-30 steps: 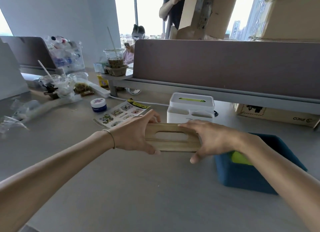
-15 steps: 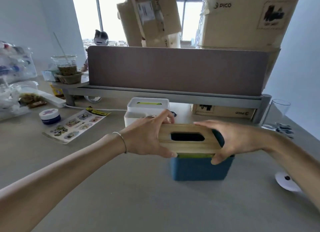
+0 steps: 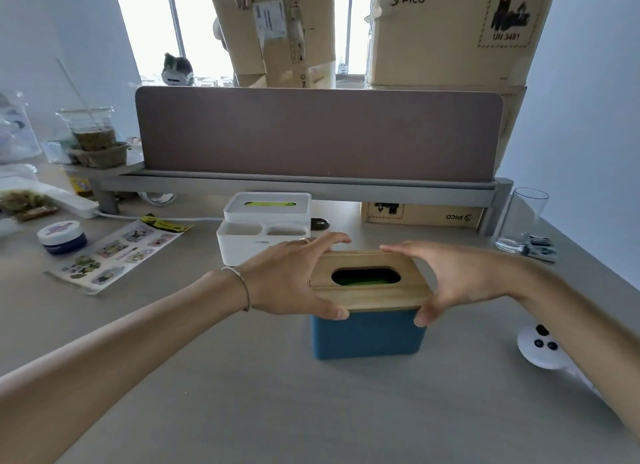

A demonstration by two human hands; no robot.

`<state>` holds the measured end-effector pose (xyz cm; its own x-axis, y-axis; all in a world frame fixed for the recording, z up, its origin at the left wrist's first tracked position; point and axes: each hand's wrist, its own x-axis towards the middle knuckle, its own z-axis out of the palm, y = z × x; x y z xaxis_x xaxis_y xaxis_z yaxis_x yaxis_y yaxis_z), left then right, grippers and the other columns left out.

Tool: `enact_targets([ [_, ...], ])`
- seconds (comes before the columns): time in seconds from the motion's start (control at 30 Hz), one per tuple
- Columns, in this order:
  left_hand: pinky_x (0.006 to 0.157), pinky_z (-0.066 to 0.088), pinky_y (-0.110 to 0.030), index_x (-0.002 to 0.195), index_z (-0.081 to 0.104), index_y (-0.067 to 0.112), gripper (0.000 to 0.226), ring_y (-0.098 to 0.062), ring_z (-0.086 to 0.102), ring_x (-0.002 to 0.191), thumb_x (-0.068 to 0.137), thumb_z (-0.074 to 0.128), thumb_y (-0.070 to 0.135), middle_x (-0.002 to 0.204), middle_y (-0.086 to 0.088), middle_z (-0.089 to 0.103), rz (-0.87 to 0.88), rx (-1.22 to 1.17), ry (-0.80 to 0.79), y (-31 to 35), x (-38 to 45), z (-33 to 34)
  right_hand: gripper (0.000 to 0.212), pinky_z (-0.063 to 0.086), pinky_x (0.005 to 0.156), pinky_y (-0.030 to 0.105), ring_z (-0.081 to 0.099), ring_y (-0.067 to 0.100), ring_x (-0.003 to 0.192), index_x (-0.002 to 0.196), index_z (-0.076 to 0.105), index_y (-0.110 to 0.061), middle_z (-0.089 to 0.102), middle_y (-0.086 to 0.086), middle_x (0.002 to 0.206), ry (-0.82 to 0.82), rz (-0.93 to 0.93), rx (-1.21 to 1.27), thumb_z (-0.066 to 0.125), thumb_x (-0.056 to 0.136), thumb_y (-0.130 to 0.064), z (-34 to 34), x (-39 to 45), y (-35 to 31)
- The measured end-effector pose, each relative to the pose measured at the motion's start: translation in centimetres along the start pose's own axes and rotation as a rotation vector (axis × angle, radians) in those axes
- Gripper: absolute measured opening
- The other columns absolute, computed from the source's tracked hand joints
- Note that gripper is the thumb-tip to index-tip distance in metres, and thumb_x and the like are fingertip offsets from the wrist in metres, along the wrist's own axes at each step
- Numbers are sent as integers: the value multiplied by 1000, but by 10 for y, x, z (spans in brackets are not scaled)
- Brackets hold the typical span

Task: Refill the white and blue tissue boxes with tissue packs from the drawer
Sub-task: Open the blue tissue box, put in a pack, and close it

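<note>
Blue box (image 3: 369, 335): green pack inside, wooden lid (image 3: 369, 283) on, gripped at its ends by left hand (image 3: 294, 283) and right hand (image 3: 457, 281); white box (image 3: 266, 221) shows green too, so refill looks nearly complete.

A pale grey table (image 3: 242, 411) fills the view. Centre stage sits the blue tissue box (image 3: 369, 335), and just behind it, slightly left, the white tissue box (image 3: 263, 228). Out on the left lies a sticker sheet (image 3: 117, 252), with a small blue-and-white jar (image 3: 61, 237) beside it and a white power strip (image 3: 65, 202) farther back. Far right stands a clear glass (image 3: 521, 221); a cardboard box (image 3: 420, 214) sits at the back, and near right there's a white controller (image 3: 542, 349)
</note>
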<state>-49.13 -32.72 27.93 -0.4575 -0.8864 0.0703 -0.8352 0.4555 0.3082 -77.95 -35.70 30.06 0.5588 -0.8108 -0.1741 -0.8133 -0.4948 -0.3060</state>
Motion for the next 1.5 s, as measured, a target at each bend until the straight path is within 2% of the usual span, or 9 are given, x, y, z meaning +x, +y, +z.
enact_targets([
  [0.37,106,45,-35,150,27,49,107,-11,56,122,60,76,79,139,14,57,-2,-40,1,-9,4,4,119,21,119,25,22,2,148,155,24,-46,23,-25,162,-47,-19,65,94,59,-46,-3,8,9],
  [0.6,112,40,-32,144,48,42,99,-1,47,125,57,72,82,136,24,47,6,-132,14,-20,5,14,119,17,125,37,11,-3,151,152,23,-56,10,-31,164,-58,-63,122,81,50,-74,8,13,25],
  [0.73,115,37,-26,148,47,42,96,1,42,134,61,75,74,144,26,36,-31,-326,-3,-31,3,27,113,18,119,25,5,-10,150,150,24,-59,6,-33,164,-43,-121,257,72,52,-87,23,12,35],
  [0.93,122,16,-18,159,30,34,95,20,14,144,79,71,64,161,32,15,-12,-439,-42,-38,7,46,90,4,124,30,-5,-16,147,154,24,-51,-6,-34,163,-34,-115,457,70,78,-62,41,12,36],
  [1.13,122,12,-20,160,26,35,88,10,11,149,87,68,61,166,23,12,12,-300,-81,-31,7,34,84,-1,124,33,-12,-12,147,156,22,-47,-12,-34,162,33,-58,548,63,83,-47,55,10,22],
  [1.23,118,22,-22,157,33,31,87,-5,26,147,84,70,62,161,10,31,5,-53,-125,-10,12,5,93,6,126,33,-8,-3,152,158,20,-40,-13,-21,167,31,-39,356,68,81,-56,42,10,18],
  [1.33,111,40,-40,151,34,39,100,-19,42,137,68,71,80,145,6,45,-15,113,-176,11,25,-1,108,16,121,26,6,2,152,159,20,-34,-10,-16,169,59,-35,128,80,73,-61,28,13,6],
  [1.4,105,47,-43,152,25,43,115,-20,49,128,55,71,86,142,7,49,-1,169,-194,17,32,6,119,23,120,28,19,5,150,159,16,-38,10,-13,169,85,-43,97,87,65,-57,25,17,-4],
  [1.5,95,52,-42,145,34,45,105,-18,54,113,55,78,75,129,8,53,29,147,-159,16,40,13,125,36,112,29,39,8,137,157,18,-42,36,-15,152,105,-57,33,91,57,-56,22,24,-10],
])
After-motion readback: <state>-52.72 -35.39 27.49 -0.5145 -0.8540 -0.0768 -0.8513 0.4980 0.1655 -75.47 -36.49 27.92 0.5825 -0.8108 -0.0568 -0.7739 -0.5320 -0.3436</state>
